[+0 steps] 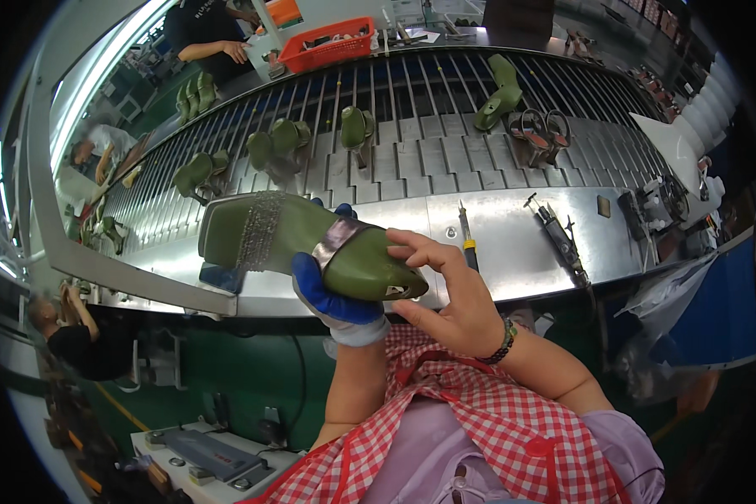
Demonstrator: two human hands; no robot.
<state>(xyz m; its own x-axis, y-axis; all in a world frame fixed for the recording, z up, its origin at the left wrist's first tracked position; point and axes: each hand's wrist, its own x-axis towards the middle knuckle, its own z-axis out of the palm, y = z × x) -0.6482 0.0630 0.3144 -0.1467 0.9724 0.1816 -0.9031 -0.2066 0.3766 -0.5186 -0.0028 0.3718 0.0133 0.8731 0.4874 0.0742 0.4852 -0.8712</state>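
Note:
A green shoe last (pixel 365 269) lies level above the metal ledge, with a rough glittery band (pixel 261 228) across its wide part and a shiny metallic strap (pixel 341 238) nearer its narrow end. My left hand (pixel 332 294), in a blue-palmed glove, is closed round the last from below; its fingertips show past the far edge. My bare right hand (pixel 454 294) is at the last's narrow end. Its fingers are apart and bent, with fingertips against the upper surface and the thumb by the near edge. A beaded bracelet (pixel 501 342) circles the right wrist.
Beyond the ledge (pixel 395 223) runs a slatted conveyor (pixel 395 160) carrying several green lasts (pixel 354 126) and a pair of strapped sandals (pixel 539 134). A yellow-and-black handled tool (pixel 468 239) and a corded tool (pixel 560 241) lie right. A red basket (pixel 328 46) stands behind; co-workers are left.

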